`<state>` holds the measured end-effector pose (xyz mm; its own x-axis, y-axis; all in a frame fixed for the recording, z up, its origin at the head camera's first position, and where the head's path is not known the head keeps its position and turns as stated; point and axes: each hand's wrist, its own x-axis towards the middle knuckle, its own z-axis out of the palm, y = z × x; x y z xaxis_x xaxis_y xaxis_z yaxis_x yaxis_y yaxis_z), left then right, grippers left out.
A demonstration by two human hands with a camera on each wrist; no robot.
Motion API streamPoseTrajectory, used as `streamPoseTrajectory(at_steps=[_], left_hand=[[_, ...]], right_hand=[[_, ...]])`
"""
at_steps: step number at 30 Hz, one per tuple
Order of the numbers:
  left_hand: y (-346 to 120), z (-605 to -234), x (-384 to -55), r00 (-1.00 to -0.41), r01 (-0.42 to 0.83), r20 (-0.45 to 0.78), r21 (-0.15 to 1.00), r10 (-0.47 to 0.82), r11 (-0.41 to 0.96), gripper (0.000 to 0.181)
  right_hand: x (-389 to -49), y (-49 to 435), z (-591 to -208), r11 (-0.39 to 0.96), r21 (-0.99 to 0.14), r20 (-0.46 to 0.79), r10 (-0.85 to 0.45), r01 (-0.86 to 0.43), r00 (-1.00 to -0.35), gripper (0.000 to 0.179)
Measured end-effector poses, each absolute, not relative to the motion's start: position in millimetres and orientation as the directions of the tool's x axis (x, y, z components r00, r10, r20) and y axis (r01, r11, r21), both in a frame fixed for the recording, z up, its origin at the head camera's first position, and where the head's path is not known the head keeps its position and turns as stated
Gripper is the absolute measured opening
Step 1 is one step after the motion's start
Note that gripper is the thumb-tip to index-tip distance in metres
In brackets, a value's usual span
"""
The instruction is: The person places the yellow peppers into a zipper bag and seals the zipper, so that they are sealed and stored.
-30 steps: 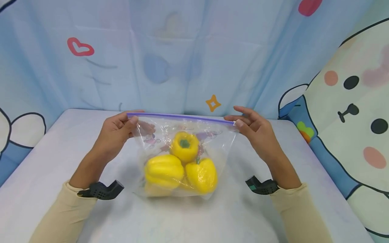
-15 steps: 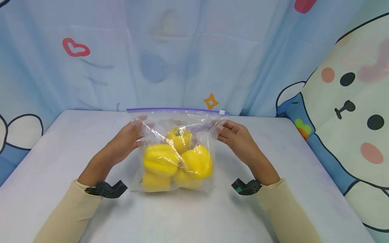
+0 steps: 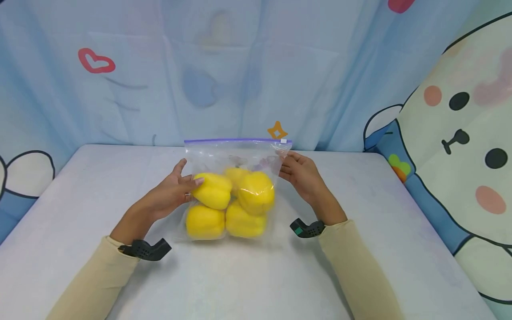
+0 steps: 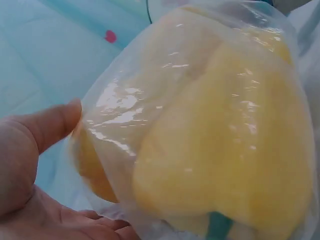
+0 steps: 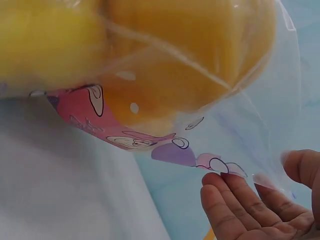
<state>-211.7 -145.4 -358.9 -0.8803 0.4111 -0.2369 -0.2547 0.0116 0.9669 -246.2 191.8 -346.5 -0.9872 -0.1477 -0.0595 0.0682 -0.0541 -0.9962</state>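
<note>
A clear zip bag point(image 3: 250, 153) with several yellow bell peppers point(image 3: 256, 193) inside stands around the middle of the table. Its purple zip strip point(image 3: 232, 140) runs along the top, with the white slider point(image 3: 283, 141) near the right end. My left hand point(image 3: 170, 193) is at the bag's left side, thumb against the plastic over a pepper and index finger extended. In the left wrist view the other fingers point(image 4: 90, 220) lie under the bag's edge. My right hand point(image 3: 300, 173) touches the upper right edge, its thumb apart from the fingers point(image 5: 235, 200) in the right wrist view.
The white table point(image 3: 224, 280) reaches back to a blue printed curtain point(image 3: 132, 102). A large cartoon bear print point(image 3: 452, 178) covers the cloth on the right. Black wrist cameras point(image 3: 146, 250) sit on both forearms.
Both hands have left the zip's ends and moved down to the bag's sides. The bag now stands narrower and more upright, its peppers shifted. The right hand has moved left.
</note>
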Motion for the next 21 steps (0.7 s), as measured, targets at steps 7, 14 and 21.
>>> streamPoseTrajectory(at_steps=[7,14,21], left_hand=[[-135,-362,-212,-0.902,-0.23,-0.265,0.963,0.342,0.139,0.094],[-128,-357,-206,-0.91,-0.188,-0.256,0.956,0.325,0.227,0.093],[-125,-360,-206,-0.916,-0.176,-0.259,0.946,0.307,0.273,0.092]], right_hand=[[-257,196,-361,-0.112,-0.971,-0.193,-0.145,0.21,-0.97,0.051],[-251,196,-357,-0.018,-0.969,-0.231,-0.266,0.245,-0.936,0.079],[-236,195,-350,0.115,-0.971,-0.236,-0.35,0.209,-0.906,0.095]])
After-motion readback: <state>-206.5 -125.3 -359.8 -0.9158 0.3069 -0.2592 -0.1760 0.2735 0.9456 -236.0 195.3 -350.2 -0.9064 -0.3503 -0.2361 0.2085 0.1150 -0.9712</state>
